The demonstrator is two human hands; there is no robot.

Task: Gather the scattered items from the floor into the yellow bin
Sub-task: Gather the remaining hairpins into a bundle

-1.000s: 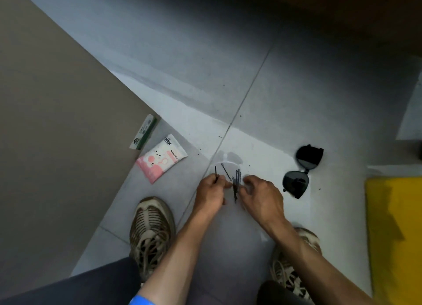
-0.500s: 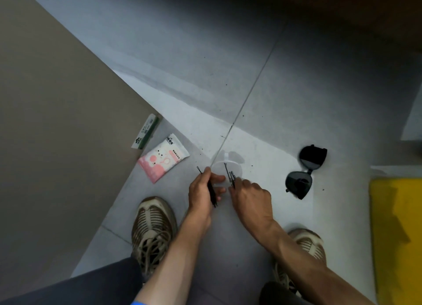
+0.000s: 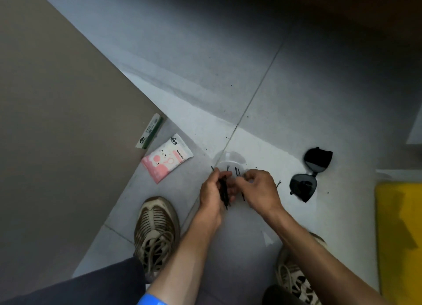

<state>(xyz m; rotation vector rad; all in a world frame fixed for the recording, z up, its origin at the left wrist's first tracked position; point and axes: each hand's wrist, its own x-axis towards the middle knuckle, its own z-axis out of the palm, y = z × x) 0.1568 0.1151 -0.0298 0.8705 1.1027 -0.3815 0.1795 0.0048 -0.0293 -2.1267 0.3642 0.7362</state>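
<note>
- Gripping a bundle of thin black metal hairpins (image 3: 224, 191), the left hand (image 3: 213, 194) had its fingers curled round them; the pins ran lengthways through the fist above the grey tiled floor (image 3: 262, 53).
- Right hand (image 3: 260, 190): fingertips pinched together on a few more black pins (image 3: 237, 172), close beside the left hand, knuckles up.
- One stray black pin (image 3: 279, 184) showed just beyond the right hand, towards the glasses.
- Clear round plastic lid or dish (image 3: 230, 159): on the floor just beyond both hands; whether it touched the pins could not be told.
- Black sunglasses with dark lenses (image 3: 308, 174): on the floor to the right of the hands, apart from them.
- Pink-and-white flat sachet (image 3: 166, 161): on the floor left of the hands.
- Slim green-and-white box (image 3: 149, 131): beside the sachet, against the brown panel (image 3: 57, 122).
- Yellow bin (image 3: 402, 236): at the right edge, well apart from the pins.
- Two beige laced trainers (image 3: 156, 231): either side of the forearms.
</note>
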